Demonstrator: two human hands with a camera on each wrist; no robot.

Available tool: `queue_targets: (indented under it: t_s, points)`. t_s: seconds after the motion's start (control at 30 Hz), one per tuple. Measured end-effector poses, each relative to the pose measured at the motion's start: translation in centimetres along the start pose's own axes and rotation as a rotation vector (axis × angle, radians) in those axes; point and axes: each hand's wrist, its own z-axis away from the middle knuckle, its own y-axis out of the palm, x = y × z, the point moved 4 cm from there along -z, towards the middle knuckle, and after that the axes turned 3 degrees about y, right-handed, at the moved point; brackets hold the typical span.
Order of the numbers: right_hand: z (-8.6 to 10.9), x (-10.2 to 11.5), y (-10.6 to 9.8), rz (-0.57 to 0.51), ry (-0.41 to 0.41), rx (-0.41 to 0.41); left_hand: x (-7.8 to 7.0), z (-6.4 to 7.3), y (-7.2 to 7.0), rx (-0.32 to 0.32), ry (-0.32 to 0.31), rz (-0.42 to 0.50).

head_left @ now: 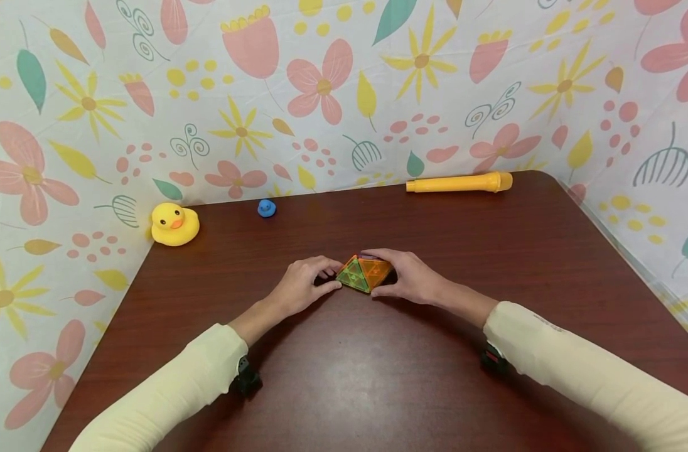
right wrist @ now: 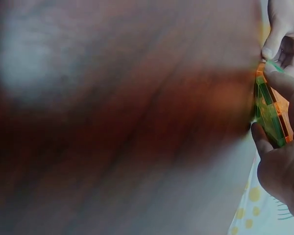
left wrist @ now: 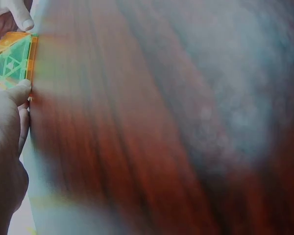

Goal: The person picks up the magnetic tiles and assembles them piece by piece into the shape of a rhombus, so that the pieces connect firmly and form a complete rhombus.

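Translucent magnetic tiles form a small pointed shape at the middle of the table, between the two hands. Its green triangular tile faces front left, an orange tile sits to the right, and a bit of purple shows behind. My left hand holds the left corner; in the left wrist view its thumb lies at the green tile's lower corner. Around the right side curls my right hand, thumb in front and fingers over the back. The right wrist view shows its fingers spanning the tile shape.
On the brown table, a yellow rubber duck sits at the back left corner, with a small blue duck to its right. A yellow toy microphone lies along the back edge. Flower-patterned cloth hangs behind and at both sides.
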Motion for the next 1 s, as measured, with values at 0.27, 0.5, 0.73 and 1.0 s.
queue_targets:
  t_s: [0.27,0.5,0.73,1.0]
  points:
    - [-1.1,0.0,0.3,0.007,0.018,0.048,-0.1,-0.1,0.0,-0.014,0.02,-0.034]
    - [-1.2,0.0,0.2,0.001,0.015,0.047,-0.2,-0.1,0.0,-0.012,0.027,-0.058]
    - [-1.4,0.0,0.3,0.005,0.029,0.046,-0.3,0.0,-0.2,-0.016,0.02,-0.043]
    - [-1.6,0.2,0.1,-0.002,0.028,0.063,-0.1,0.0,0.0,-0.017,0.012,-0.039]
